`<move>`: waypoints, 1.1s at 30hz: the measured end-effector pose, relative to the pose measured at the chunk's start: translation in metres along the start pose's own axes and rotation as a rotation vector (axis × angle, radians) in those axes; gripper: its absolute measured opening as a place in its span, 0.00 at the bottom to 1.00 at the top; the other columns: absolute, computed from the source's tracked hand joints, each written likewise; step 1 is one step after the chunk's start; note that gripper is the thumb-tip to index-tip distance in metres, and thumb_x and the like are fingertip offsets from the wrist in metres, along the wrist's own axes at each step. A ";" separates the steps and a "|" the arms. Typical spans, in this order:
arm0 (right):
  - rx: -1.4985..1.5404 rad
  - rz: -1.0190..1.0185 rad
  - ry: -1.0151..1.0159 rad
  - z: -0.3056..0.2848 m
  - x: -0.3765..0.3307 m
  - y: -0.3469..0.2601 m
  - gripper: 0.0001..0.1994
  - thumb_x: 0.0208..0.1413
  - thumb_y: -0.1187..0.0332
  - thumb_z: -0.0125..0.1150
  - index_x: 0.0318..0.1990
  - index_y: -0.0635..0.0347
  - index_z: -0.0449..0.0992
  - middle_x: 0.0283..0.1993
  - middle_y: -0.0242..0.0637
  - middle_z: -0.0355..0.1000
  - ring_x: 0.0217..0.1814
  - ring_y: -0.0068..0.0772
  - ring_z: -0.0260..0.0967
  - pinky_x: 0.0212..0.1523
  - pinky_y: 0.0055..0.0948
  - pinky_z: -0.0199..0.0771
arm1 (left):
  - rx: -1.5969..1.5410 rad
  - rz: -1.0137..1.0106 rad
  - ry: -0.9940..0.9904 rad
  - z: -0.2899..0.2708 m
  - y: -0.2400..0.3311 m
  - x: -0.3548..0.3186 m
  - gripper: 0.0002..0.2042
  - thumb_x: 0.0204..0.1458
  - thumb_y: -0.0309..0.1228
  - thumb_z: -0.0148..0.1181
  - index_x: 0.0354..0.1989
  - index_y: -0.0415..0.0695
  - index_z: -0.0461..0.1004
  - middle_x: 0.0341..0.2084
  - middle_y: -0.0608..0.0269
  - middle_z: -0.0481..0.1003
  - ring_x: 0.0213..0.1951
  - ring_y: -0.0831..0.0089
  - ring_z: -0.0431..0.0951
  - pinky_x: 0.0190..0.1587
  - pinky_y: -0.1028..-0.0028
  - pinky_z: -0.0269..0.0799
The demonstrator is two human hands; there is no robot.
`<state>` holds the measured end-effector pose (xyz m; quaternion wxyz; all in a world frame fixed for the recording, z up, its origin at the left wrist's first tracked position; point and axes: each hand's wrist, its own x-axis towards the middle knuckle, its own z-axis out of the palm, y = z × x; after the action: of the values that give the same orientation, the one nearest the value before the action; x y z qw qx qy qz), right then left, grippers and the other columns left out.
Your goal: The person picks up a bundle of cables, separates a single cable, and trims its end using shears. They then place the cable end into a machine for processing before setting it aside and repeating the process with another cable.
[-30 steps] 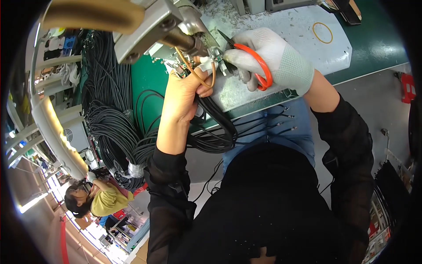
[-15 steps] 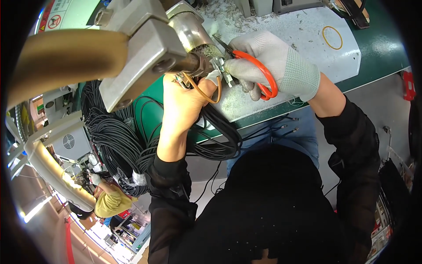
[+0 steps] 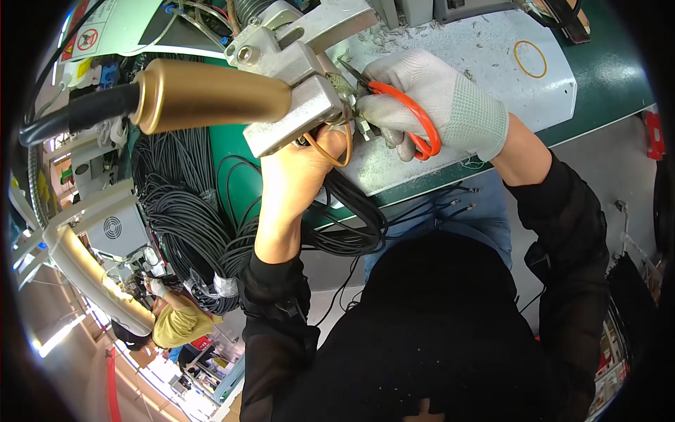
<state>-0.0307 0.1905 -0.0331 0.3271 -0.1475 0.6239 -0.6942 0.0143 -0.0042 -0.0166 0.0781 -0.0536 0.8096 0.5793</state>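
My right hand (image 3: pixel 439 95), in a white knit glove, is closed around red-handled snips (image 3: pixel 422 116), whose dark blades point up and away. Beside its fingertips is a small shiny metal piece (image 3: pixel 367 131). My bare left hand (image 3: pixel 295 172) is closed on black cables (image 3: pixel 351 204) that run out below it. A tan band (image 3: pixel 327 150) loops at its fingers. The metal clamp (image 3: pixel 302 112) of a tool with a gold-coloured barrel (image 3: pixel 211 95) hides most of the left fingers. Both hands meet just under the clamp's end.
A large heap of black cable coils (image 3: pixel 176 197) lies to the left. Small metal scraps litter the white sheet (image 3: pixel 485 56) on the green table (image 3: pixel 619 70); a yellow rubber band (image 3: pixel 530 59) lies there. A person in yellow (image 3: pixel 183 323) works at far left.
The gold-barrelled tool and its clamp have swung right and away, showing more of the barrel and now covering my left fingers. Both hands stay nearly in place with their holds unchanged.
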 end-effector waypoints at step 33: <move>-0.262 -0.077 0.343 0.050 -0.127 -0.029 0.13 0.54 0.62 0.59 0.29 0.65 0.72 0.16 0.33 0.65 0.17 0.20 0.65 0.20 0.23 0.64 | -0.401 0.120 -0.081 0.052 0.033 -0.110 0.09 0.48 0.16 0.57 0.39 0.35 0.70 0.29 0.60 0.74 0.28 0.81 0.73 0.33 0.82 0.69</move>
<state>0.0868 0.2335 0.0293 0.1677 -0.0922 0.7493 -0.6340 0.1196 0.0555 0.0181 0.0639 0.0035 0.6761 0.7340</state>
